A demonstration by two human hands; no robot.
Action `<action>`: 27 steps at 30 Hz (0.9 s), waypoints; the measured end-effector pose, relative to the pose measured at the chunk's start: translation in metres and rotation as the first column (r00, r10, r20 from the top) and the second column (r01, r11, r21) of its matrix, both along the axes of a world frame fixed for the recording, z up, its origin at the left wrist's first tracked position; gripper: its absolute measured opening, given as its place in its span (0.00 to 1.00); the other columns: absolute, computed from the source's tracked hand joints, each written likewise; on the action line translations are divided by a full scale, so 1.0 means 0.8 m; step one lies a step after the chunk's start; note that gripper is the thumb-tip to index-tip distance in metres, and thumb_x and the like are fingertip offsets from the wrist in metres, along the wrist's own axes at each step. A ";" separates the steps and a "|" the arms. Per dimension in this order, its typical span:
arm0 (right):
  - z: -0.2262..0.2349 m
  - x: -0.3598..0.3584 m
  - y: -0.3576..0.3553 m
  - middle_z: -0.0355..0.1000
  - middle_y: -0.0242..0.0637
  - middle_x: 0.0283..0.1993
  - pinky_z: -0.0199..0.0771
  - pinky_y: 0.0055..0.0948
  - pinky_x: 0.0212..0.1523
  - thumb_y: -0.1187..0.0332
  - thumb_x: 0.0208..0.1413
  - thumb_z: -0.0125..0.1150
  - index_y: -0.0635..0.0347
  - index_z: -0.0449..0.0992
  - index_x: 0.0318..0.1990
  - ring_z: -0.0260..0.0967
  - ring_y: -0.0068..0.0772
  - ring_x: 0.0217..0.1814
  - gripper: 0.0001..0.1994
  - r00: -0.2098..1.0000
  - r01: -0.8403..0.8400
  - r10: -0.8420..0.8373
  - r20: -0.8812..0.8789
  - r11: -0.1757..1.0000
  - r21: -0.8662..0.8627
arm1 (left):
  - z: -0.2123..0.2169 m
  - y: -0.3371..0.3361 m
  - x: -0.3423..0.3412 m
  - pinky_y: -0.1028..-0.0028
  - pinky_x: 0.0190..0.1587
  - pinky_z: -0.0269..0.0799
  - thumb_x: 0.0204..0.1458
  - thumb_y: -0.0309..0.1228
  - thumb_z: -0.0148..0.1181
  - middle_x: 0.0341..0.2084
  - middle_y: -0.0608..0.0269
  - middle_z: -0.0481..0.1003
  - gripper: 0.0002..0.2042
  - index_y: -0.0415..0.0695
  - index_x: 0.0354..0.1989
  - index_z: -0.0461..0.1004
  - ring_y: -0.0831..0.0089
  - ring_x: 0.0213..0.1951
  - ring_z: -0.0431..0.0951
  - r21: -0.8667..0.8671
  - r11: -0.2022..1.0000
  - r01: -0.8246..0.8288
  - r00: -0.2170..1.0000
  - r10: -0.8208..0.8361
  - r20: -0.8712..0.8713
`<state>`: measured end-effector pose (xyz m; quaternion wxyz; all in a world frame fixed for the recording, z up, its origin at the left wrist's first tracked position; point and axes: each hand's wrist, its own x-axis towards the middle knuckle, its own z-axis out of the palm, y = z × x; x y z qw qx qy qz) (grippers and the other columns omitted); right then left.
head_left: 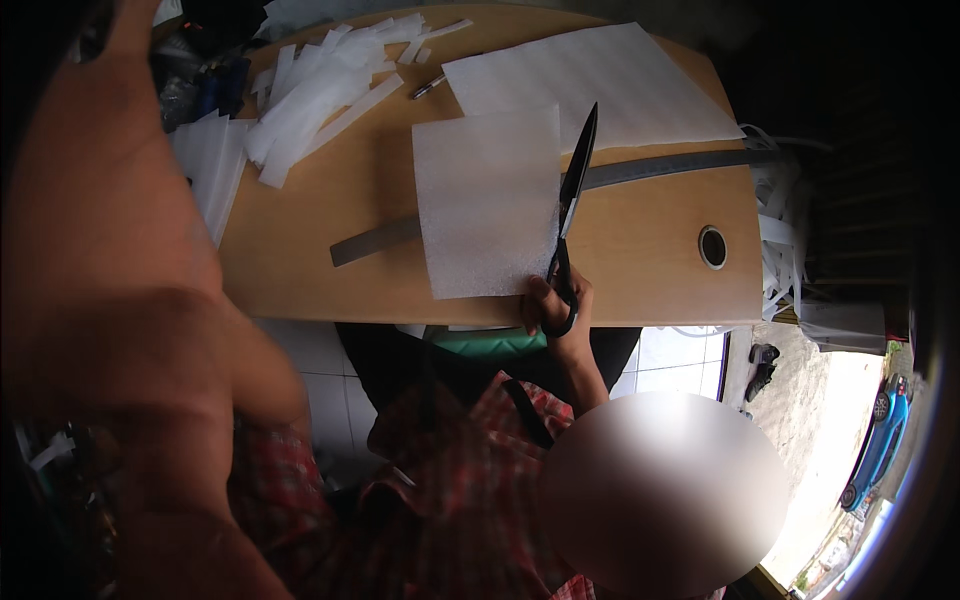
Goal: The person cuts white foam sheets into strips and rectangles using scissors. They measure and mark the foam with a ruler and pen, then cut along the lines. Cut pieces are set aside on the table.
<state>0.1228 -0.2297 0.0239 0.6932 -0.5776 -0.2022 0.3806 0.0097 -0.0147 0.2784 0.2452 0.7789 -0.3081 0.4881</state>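
The right hand (556,305) sits at the near edge of the table, its fingers threaded through the black loops of a pair of large scissors (570,205) and closed on them; the blades reach away from the hand, parted a little, running along the right edge of a square white foam sheet (488,200); that sheet lies flat on the wooden table (650,270), its near edge close to the table's near edge and just beside the hand; the left arm fills the left side of the view, large and blurred, and its hand is out of frame, so how it is held does not show; under the sheet a long grey metal ruler (670,165) crosses the table from lower left to upper right, showing on both sides of the sheet; a second, larger white foam sheet (600,80) lies beyond, partly overlapped by the first; at the far left of the table a heap of narrow white foam strips (320,85) is piled, with a pen (428,87) just beside it; a round cable hole (712,247) is set in the table toward its right end; more white strips (780,250) hang off the right side of the table.
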 end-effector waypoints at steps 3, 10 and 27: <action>-0.010 0.000 -0.010 0.57 0.31 0.13 0.55 0.24 0.12 0.61 0.59 0.59 0.61 0.61 0.30 0.57 0.23 0.11 0.16 0.998 0.052 -0.052 -0.021 0.999 0.005 | -0.093 -0.011 0.007 0.43 0.57 0.59 0.53 0.52 0.52 0.63 0.37 0.53 0.39 0.41 0.67 0.49 0.42 0.61 0.59 -0.529 0.822 -0.209 0.978 0.179 -0.108; 0.014 -0.012 -0.004 0.58 0.31 0.16 0.58 0.24 0.13 0.65 0.58 0.60 0.59 0.60 0.31 0.59 0.24 0.13 0.14 0.977 0.061 -0.036 -0.212 0.992 0.113 | -0.329 -0.173 -0.050 0.71 0.35 0.62 0.59 0.38 0.54 0.36 0.62 0.67 0.17 0.42 0.51 0.64 0.73 0.32 0.65 -0.846 -0.055 -0.531 0.830 -0.238 -0.505; 0.012 -0.029 -0.064 0.66 0.38 0.27 0.66 0.30 0.29 0.20 0.37 0.53 0.67 0.62 0.45 0.65 0.31 0.26 0.50 0.895 -0.370 0.386 0.225 0.923 -0.108 | -0.234 -0.094 0.038 0.74 0.20 0.69 0.57 0.27 0.60 0.40 0.59 0.71 0.12 0.39 0.48 0.68 0.73 0.33 0.73 -0.901 -0.152 -0.407 0.913 -0.046 -0.405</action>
